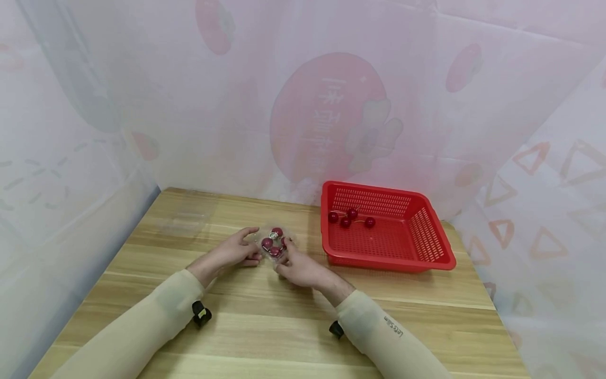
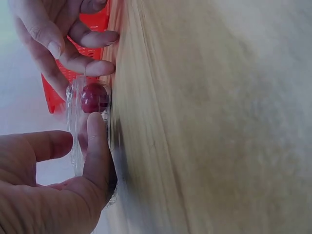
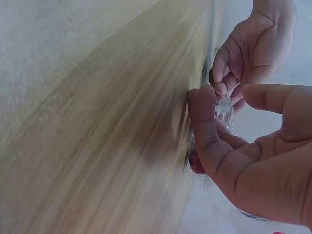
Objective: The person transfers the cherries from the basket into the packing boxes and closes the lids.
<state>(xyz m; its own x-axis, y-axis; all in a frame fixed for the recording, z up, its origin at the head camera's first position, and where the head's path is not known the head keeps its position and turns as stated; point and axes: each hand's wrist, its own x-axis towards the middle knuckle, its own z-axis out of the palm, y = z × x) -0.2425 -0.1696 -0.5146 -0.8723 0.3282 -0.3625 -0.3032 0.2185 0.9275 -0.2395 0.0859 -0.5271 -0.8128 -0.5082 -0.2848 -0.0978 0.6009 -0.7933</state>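
clear plastic box (image 2: 75, 109), toward the tabletop's (image 1: 265, 326) far edge, is looking light and flimsy, so i'm favouring its rims, left hand (image 1: 235, 250) and right hand (image 1: 303, 269) touching it, fingers loosely parted.

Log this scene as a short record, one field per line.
Surface: wooden table
Between the hands: clear container, on the table
Container contents: dark red cherries, some hidden by fingers
Left hand: at the container's left side
Right hand: at the container's right side
Right of the hands: red basket
Basket contents: four bright red cherries
Far left: clear plastic packaging
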